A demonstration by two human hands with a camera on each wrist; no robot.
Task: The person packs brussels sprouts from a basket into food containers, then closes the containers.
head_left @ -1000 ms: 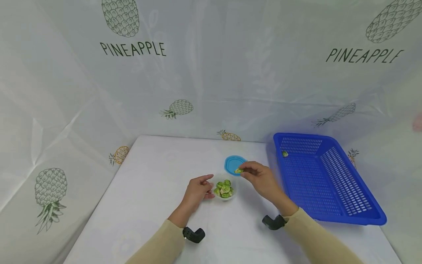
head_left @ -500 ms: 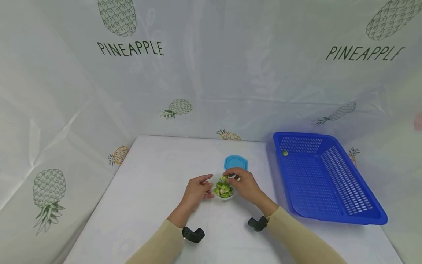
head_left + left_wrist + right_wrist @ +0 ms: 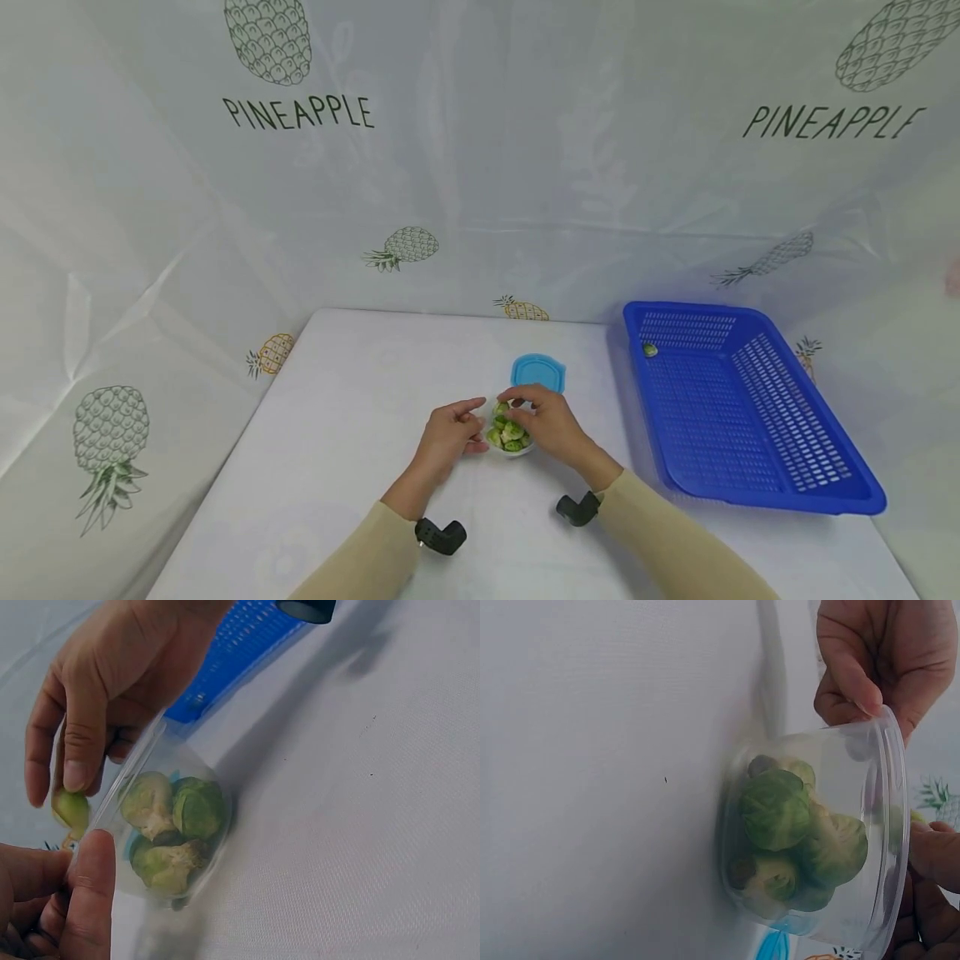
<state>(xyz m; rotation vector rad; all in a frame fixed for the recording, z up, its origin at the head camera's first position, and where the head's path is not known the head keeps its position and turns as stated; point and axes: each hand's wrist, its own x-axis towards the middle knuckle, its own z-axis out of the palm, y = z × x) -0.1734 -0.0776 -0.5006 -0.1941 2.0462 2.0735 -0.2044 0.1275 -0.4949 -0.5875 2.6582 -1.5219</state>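
My left hand (image 3: pixel 447 435) is at the left side of a small clear plastic tub (image 3: pixel 840 746), thumb and a finger pinching its rim. Green Brussels sprouts (image 3: pixel 512 432) lie in the tub, several of them showing through its wall. Over the tub's far part, my right hand (image 3: pixel 550 419) pinches a Brussels sprout (image 3: pixel 71 810) between thumb and fingers. In the left wrist view this sprout is just above the rim. Part of the tub is hidden behind the right hand in the head view.
A blue lid (image 3: pixel 537 372) lies on the white table (image 3: pixel 375 375) behind the tub. On the right stands a large blue plastic basket (image 3: pixel 757 400), with one Brussels sprout (image 3: pixel 649 350) in its far left corner. A pineapple-printed sheet (image 3: pixel 480 167) hangs behind.
My right hand has moved left and nearer, from beside the blue lid to over the tub, carrying the Brussels sprout. The left hand has stayed at the tub.
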